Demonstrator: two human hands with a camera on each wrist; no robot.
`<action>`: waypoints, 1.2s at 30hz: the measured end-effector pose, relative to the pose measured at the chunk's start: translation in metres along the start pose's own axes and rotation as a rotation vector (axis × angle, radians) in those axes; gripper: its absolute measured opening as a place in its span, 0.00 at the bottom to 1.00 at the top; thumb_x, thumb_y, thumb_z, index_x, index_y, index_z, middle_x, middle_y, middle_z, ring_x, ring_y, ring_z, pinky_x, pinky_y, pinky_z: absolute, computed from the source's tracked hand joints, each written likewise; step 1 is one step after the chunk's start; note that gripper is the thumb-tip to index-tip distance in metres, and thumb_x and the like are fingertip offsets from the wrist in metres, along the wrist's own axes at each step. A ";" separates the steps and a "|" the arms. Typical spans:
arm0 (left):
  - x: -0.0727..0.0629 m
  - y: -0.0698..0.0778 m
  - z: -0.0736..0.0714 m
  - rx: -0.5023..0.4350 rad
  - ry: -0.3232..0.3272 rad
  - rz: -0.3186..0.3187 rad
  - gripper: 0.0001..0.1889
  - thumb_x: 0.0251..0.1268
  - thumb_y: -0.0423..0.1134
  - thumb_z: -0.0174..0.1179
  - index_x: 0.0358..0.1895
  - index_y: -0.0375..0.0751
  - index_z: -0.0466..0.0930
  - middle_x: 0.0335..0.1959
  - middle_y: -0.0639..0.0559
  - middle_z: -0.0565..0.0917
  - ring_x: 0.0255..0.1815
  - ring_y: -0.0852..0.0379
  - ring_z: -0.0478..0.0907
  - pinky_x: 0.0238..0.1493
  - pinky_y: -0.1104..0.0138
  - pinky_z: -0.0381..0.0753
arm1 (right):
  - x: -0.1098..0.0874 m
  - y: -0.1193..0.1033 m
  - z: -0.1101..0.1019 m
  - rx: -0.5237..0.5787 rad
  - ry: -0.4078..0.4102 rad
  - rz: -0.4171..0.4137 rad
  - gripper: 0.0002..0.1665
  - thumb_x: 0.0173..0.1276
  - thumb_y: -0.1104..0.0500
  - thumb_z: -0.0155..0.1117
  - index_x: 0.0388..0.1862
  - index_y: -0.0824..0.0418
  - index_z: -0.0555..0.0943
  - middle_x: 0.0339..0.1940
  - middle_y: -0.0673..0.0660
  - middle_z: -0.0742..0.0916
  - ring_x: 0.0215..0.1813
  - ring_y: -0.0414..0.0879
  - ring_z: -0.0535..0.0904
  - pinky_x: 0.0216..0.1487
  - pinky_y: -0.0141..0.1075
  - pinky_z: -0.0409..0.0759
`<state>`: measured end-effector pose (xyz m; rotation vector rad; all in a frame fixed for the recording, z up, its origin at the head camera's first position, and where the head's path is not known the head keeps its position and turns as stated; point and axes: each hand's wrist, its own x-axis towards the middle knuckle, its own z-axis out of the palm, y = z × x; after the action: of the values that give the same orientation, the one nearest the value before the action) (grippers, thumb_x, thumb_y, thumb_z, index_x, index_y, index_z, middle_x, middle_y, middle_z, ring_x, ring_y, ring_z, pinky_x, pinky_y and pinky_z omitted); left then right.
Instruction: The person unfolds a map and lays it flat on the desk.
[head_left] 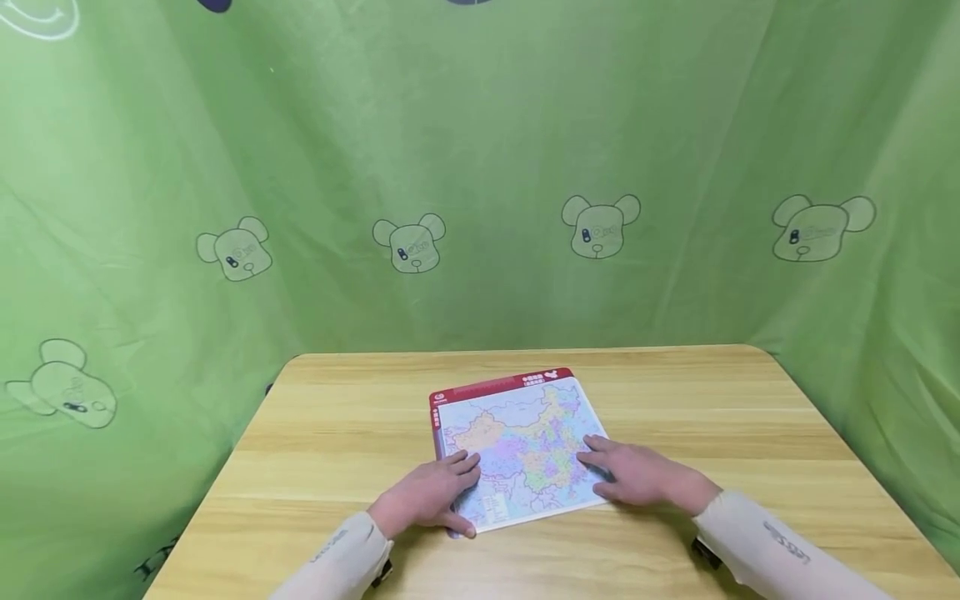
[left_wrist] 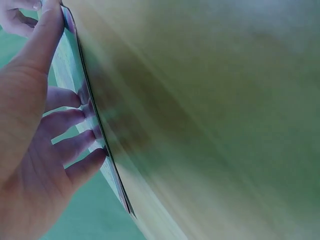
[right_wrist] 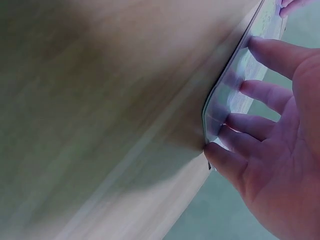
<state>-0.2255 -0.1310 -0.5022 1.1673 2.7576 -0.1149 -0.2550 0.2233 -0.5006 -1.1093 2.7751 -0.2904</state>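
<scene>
A thin map board with a red border along its top lies on the table, slightly turned, showing a multicoloured map. My left hand rests its spread fingers on the board's left side, the thumb at the near left corner. On the right edge, the fingertips of my right hand touch the board. In the left wrist view, the fingers of the left hand meet the glossy board near its edge. The right wrist view has the right hand with fingertips down on the board's surface.
The wooden table has rounded far corners and reaches well past the board on both sides. A green curtain with bear-head drawings hangs behind and around it. Pale sleeves cover both forearms.
</scene>
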 end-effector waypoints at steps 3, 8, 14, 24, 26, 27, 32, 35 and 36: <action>0.000 0.000 0.000 -0.003 -0.002 0.006 0.49 0.51 0.73 0.51 0.71 0.41 0.61 0.72 0.46 0.59 0.72 0.46 0.55 0.68 0.59 0.61 | 0.001 0.001 0.000 0.005 -0.007 0.001 0.31 0.66 0.50 0.61 0.64 0.66 0.73 0.67 0.71 0.69 0.66 0.65 0.66 0.61 0.56 0.69; 0.001 -0.001 0.002 -0.021 -0.002 0.018 0.48 0.52 0.73 0.49 0.72 0.44 0.60 0.73 0.46 0.59 0.72 0.46 0.55 0.68 0.59 0.62 | 0.002 0.000 0.000 0.026 -0.008 0.017 0.32 0.67 0.50 0.60 0.65 0.66 0.71 0.68 0.70 0.67 0.67 0.64 0.65 0.62 0.55 0.67; 0.002 0.001 0.002 -0.003 -0.002 0.023 0.49 0.51 0.74 0.49 0.72 0.44 0.60 0.73 0.47 0.59 0.72 0.45 0.55 0.67 0.58 0.63 | 0.003 0.001 -0.001 0.028 -0.003 0.007 0.33 0.66 0.49 0.60 0.65 0.67 0.71 0.68 0.71 0.67 0.67 0.65 0.64 0.63 0.56 0.66; 0.004 0.007 0.001 0.041 0.020 0.081 0.49 0.50 0.75 0.48 0.71 0.44 0.62 0.72 0.46 0.61 0.71 0.43 0.58 0.66 0.59 0.65 | 0.008 0.008 0.000 0.033 0.004 0.017 0.33 0.67 0.49 0.59 0.66 0.66 0.70 0.69 0.71 0.66 0.67 0.66 0.63 0.64 0.56 0.64; 0.004 0.009 0.002 0.041 0.022 0.085 0.49 0.51 0.75 0.47 0.71 0.44 0.62 0.71 0.46 0.61 0.70 0.43 0.58 0.66 0.58 0.65 | 0.009 0.008 -0.001 0.033 0.003 0.017 0.33 0.67 0.49 0.59 0.66 0.66 0.70 0.69 0.72 0.66 0.67 0.66 0.63 0.64 0.56 0.64; 0.004 0.010 0.001 0.041 0.024 0.086 0.49 0.51 0.75 0.48 0.71 0.44 0.62 0.71 0.45 0.61 0.70 0.43 0.58 0.66 0.58 0.65 | 0.010 0.008 -0.001 0.031 0.003 0.016 0.33 0.67 0.49 0.59 0.65 0.66 0.70 0.68 0.72 0.66 0.67 0.66 0.63 0.64 0.56 0.64; 0.005 0.013 0.002 0.071 0.043 0.106 0.51 0.49 0.77 0.48 0.70 0.43 0.63 0.71 0.44 0.62 0.70 0.43 0.59 0.66 0.58 0.64 | 0.015 0.008 -0.001 0.027 -0.004 0.023 0.33 0.67 0.49 0.59 0.65 0.67 0.70 0.68 0.73 0.66 0.68 0.66 0.62 0.64 0.57 0.64; 0.004 0.015 0.002 0.090 0.057 0.125 0.51 0.48 0.77 0.49 0.70 0.44 0.64 0.70 0.44 0.64 0.69 0.43 0.60 0.66 0.58 0.64 | 0.017 0.008 -0.001 0.026 -0.007 0.032 0.34 0.67 0.49 0.60 0.65 0.67 0.70 0.68 0.72 0.66 0.68 0.67 0.61 0.64 0.58 0.63; 0.004 0.016 0.002 0.097 0.061 0.130 0.51 0.47 0.77 0.49 0.69 0.44 0.65 0.70 0.44 0.64 0.69 0.43 0.60 0.66 0.58 0.65 | 0.017 0.008 -0.001 0.023 -0.005 0.033 0.34 0.67 0.48 0.60 0.65 0.67 0.70 0.68 0.72 0.66 0.68 0.67 0.62 0.64 0.58 0.64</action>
<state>-0.2168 -0.1171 -0.5052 1.3936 2.7463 -0.2036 -0.2729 0.2172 -0.5024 -1.0570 2.7751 -0.3142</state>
